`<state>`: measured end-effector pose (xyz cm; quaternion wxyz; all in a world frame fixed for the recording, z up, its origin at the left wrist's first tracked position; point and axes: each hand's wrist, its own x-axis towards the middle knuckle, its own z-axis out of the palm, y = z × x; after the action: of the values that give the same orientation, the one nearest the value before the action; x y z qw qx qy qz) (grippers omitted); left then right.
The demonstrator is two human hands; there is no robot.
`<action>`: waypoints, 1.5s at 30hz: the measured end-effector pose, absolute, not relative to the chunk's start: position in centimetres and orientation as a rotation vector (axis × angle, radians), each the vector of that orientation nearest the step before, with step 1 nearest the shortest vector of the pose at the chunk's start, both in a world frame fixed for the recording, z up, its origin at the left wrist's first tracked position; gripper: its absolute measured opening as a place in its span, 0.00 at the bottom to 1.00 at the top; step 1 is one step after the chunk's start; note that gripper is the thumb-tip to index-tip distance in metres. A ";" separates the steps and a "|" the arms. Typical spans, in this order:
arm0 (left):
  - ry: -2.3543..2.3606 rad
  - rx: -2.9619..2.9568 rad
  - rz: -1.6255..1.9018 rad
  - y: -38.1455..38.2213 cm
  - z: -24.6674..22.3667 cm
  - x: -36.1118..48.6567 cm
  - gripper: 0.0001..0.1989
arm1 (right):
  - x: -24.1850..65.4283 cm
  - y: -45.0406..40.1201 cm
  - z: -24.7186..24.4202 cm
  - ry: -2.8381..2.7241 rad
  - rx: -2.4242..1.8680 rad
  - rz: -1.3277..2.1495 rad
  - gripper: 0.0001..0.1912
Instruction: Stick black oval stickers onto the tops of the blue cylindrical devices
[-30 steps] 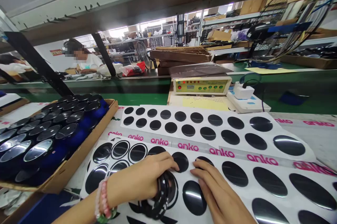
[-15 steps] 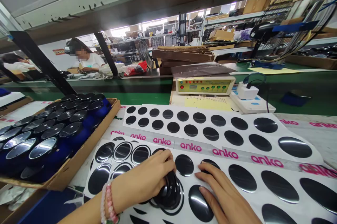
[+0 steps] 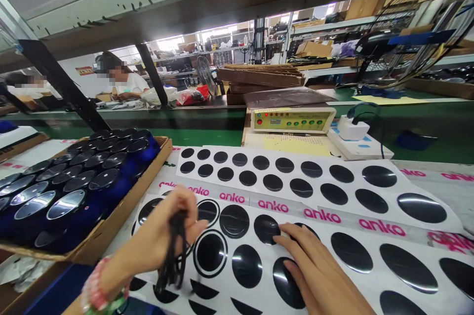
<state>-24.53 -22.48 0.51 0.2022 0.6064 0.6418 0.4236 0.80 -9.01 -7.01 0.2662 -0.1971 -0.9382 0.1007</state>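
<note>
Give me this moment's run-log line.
left hand: gripping thin black loops | right hand: resting on white sheet with glossy black discs

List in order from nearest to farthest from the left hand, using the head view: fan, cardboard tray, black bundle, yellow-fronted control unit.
1. Black bundle: in the left hand itself.
2. Cardboard tray: to the hand's left.
3. Yellow-fronted control unit: ahead and to the right.
4. Fan: ahead, far back in the background.

Between the right hand (image 3: 314, 260) and black rings (image 3: 172, 255) hanging from the left hand (image 3: 163, 228), the way over the sticker sheet (image 3: 266, 258) is clear; a box (image 3: 111, 218) of blue cups (image 3: 79, 179) blocks the left, the control box (image 3: 292, 121) the back
</note>
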 end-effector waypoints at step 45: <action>1.751 2.053 0.104 -19.5 0.1 -25.1 0.20 | -3.8 -11.2 -7.8 -2.638 -0.308 0.002 0.14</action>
<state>-25.07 -19.51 0.13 0.2189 0.7417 0.6329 0.0375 -3.77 -11.22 -7.84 0.2406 -0.1124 -0.9641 0.0008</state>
